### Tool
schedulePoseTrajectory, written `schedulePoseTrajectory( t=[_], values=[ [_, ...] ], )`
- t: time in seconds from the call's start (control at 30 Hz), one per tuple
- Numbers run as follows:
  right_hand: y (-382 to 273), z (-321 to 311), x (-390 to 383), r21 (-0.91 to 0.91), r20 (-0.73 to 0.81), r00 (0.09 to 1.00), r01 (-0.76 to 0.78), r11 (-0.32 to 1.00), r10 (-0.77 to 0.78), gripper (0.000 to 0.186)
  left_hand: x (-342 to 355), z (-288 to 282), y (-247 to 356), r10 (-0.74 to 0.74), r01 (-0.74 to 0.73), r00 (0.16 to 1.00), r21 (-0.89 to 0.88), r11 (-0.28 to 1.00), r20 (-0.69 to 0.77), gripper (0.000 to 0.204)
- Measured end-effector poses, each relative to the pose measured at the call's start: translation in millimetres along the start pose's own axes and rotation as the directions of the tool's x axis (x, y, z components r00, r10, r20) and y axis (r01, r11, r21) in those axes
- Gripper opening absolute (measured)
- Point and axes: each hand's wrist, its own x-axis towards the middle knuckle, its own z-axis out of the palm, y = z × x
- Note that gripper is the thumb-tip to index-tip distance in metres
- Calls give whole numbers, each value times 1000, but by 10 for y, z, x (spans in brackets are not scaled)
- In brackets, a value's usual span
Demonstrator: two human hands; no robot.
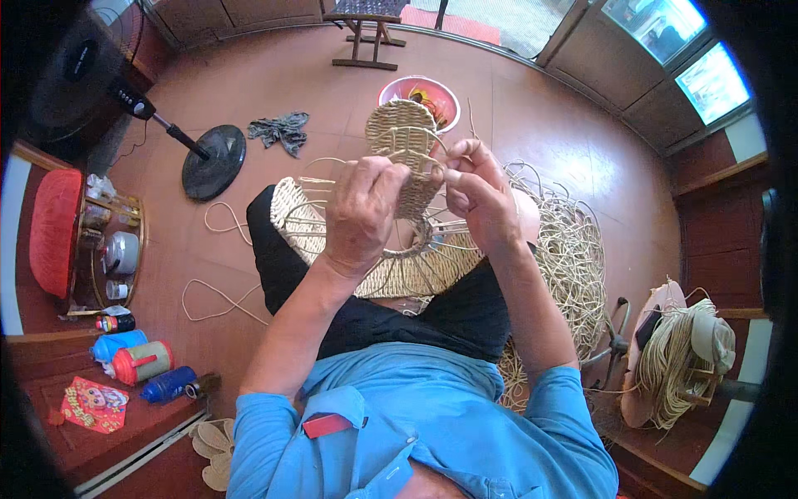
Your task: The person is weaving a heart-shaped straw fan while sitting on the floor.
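On my lap rests a large woven cord piece (432,270), pale straw-coloured, with thin ribs and a ring-shaped opening near its middle. A narrower woven panel (401,123) with a rounded far end stands up from it between my hands. My left hand (362,212) is closed on the left edge of this panel, its fingertips partly hidden. Opposite it, my right hand (484,195) pinches a strand of cord at the panel's right edge, thumb and forefinger together. Loose strand ends stick out around both hands.
A big tangled heap of cord (573,258) lies on the floor at my right, near a hanging cord coil (677,366). Ahead are a pink basin (445,100) and a wooden stool (366,50). A fan base (214,162), dark cloth (280,131) and flasks (143,362) are leftward.
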Motion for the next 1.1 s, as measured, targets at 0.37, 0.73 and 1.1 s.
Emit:
schedulePoseTrajectory(
  t=[0.37,0.73,1.1],
  values=[
    [-202,-369,162,-74,-135,970,195,978,-203,23,85,170,69,120,-131,988,122,984,92,34],
    [-310,114,387,-727,65,923,304,616,-379,47,133,302,339,-82,64,977,100,993,197,13],
    [-47,-350,267,-284,48,999,21,959,-8,38,169,305,355,-163,168,973,-17,986,164,16]
  ],
)
